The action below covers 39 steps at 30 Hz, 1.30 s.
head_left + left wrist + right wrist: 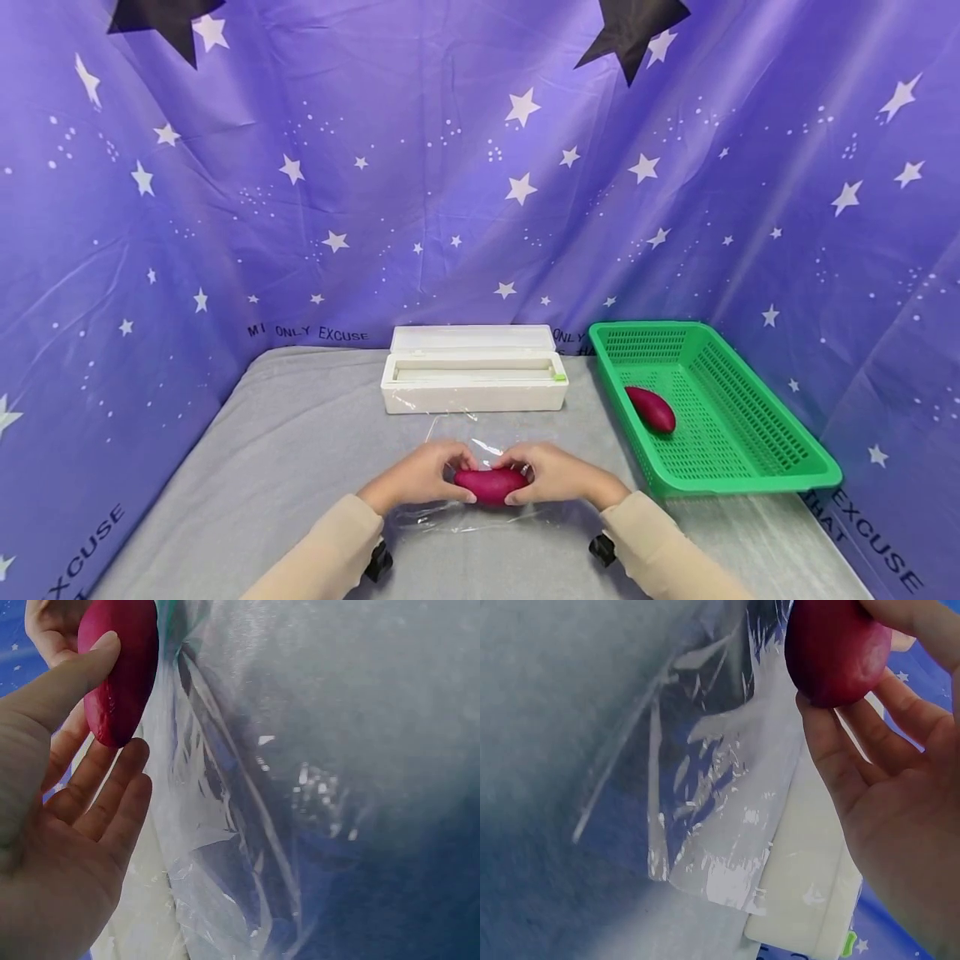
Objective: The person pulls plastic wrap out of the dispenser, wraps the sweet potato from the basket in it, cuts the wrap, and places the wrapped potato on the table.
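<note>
A smooth purple-red sweet potato [491,487] lies crosswise between both hands, over a sheet of clear plastic wrap [461,525]. My left hand [429,475] grips its left end, thumb on the near side and fingers behind. At the other end my right hand [553,473] holds it in a similar way. In the left wrist view the thumb presses on the sweet potato [120,671], with fingers under its tip. The right wrist view has the sweet potato [836,652] in the fingers, and the crinkled wrap [705,780] spread beside it.
Behind the wrap stands a white wrap dispenser box [474,397] with its lid raised and a green slider at the right. A green plastic basket [750,483] at the right contains another sweet potato [651,409]. A purple star-printed curtain [450,167] surrounds the grey-covered table [300,433].
</note>
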Each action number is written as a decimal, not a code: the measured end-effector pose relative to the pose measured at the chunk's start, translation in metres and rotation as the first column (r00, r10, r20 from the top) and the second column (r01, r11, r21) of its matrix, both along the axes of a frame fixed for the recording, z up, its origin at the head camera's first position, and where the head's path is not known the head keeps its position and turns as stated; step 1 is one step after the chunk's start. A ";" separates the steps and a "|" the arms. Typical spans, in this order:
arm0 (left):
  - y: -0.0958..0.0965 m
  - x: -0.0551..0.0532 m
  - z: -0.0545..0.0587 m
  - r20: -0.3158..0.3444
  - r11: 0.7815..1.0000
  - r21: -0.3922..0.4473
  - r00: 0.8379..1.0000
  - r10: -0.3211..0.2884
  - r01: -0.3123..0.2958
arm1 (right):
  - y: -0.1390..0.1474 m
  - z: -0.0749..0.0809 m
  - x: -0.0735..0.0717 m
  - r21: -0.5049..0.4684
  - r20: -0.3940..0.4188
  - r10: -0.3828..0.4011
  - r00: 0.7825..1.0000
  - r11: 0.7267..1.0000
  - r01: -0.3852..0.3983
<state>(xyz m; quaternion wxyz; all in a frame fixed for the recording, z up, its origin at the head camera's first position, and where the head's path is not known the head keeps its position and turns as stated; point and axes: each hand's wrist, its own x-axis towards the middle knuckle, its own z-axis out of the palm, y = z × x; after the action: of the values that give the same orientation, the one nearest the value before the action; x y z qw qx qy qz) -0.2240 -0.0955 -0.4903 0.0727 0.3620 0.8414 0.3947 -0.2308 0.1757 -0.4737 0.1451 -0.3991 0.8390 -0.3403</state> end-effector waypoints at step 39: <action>-0.035 0.006 0.008 -0.161 0.994 -0.096 0.985 -0.062 0.047 | 0.039 -0.017 0.022 -0.010 -0.046 -0.104 0.994 0.995 0.104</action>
<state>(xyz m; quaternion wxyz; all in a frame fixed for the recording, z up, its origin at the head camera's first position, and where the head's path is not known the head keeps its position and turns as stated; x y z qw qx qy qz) -0.2177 -0.1300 -0.4820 0.0305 0.4124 0.8515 0.3225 -0.2087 0.2146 -0.4905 0.1063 -0.3632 0.8604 -0.3412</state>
